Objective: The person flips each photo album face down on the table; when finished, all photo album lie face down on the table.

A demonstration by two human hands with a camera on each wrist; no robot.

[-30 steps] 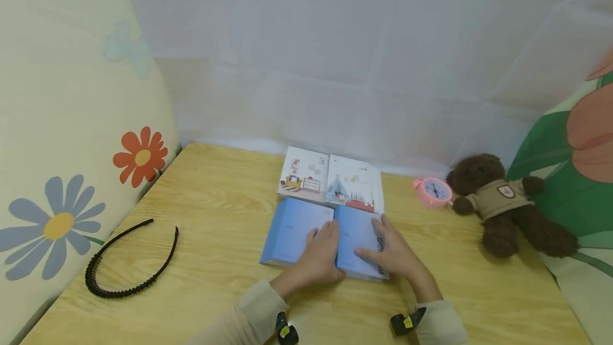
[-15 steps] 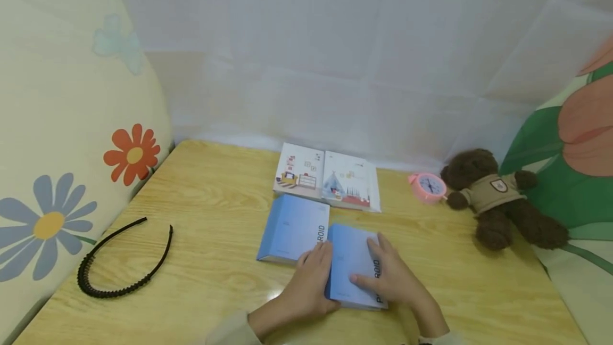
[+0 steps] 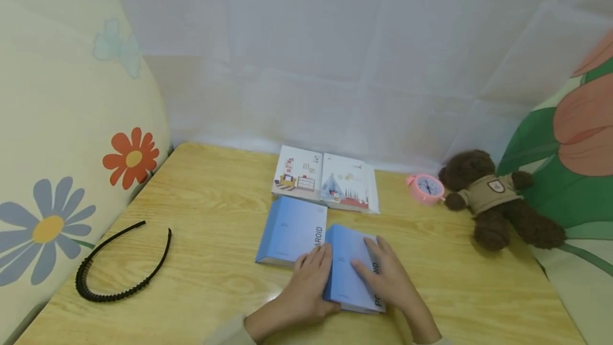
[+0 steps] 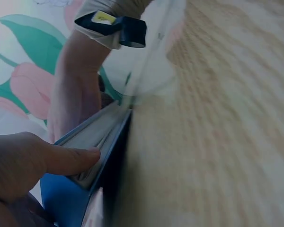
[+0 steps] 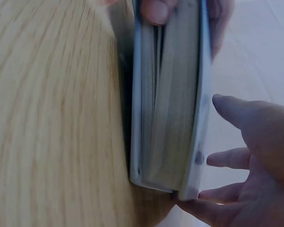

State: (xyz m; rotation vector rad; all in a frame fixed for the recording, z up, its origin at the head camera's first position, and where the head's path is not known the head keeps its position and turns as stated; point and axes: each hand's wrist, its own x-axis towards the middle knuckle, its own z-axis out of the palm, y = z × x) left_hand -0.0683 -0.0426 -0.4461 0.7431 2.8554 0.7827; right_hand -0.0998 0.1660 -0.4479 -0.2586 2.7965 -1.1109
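Note:
Two blue books with dark lettering lie near the table's middle. My left hand [image 3: 306, 286] holds the nearer blue book [image 3: 349, 265] at its spine side; in the left wrist view its thumb [image 4: 80, 158] lies on the page edges. Across the cover's right part rests my right hand [image 3: 395, 278], thumb and fingers spread. The right wrist view shows those fingers [image 5: 232, 158] fairly straight against the cover and its edge. The other blue book [image 3: 297, 228] lies flat to the left and slightly farther back, its lower right corner partly hidden by my left fingers.
White illustrated book covers or pages [image 3: 325, 180] lie behind the blue books. A pink alarm clock [image 3: 426, 189] and a brown teddy bear [image 3: 493, 196] are at the right. A black headband [image 3: 105, 297] lies at the left. Floral cushions or cloths [image 3: 52, 148] flank the table.
The right blue book has come toward me, away from the white illustrated one, with both hands on it. It now tilts slightly. The left blue book's lettering has come into view.

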